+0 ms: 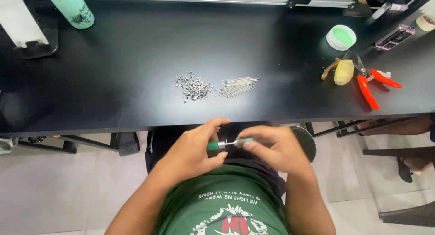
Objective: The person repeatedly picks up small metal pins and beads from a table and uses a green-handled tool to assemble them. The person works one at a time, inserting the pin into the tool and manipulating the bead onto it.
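below the near edge of the black tabletop [136, 81], over the person's lap, two bare hands meet around a small green-handled tool [216, 145]. the left hand [195, 151] curls in from the left, forearm angled up from the lower left, thumb and fingers closed around the green handle so that only its end and a short metal neck show. the right hand [272, 146] comes in from the right with the wrist bent inward, its fingertips [248, 143] pinched shut on a small greenish-grey piece [244, 141] at the tool's metal tip; what that piece is cannot be told. the two grips sit just beside each other, knuckles up, with the tool lying roughly level between them.

above the hands, on the tabletop, a loose heap of small metal parts [194, 88] lies just beside a fan of thin metal pins [238, 86]; both are well apart from the hands. far to the upper right of the right grip rest red-handled cutters [371, 88], a yellowish object [343, 72] beside them and a round white tub with a green inside [341, 37]. far to the upper left of the left grip stands a pale green bottle [72, 8]. the person wears a green printed shirt [222, 208].
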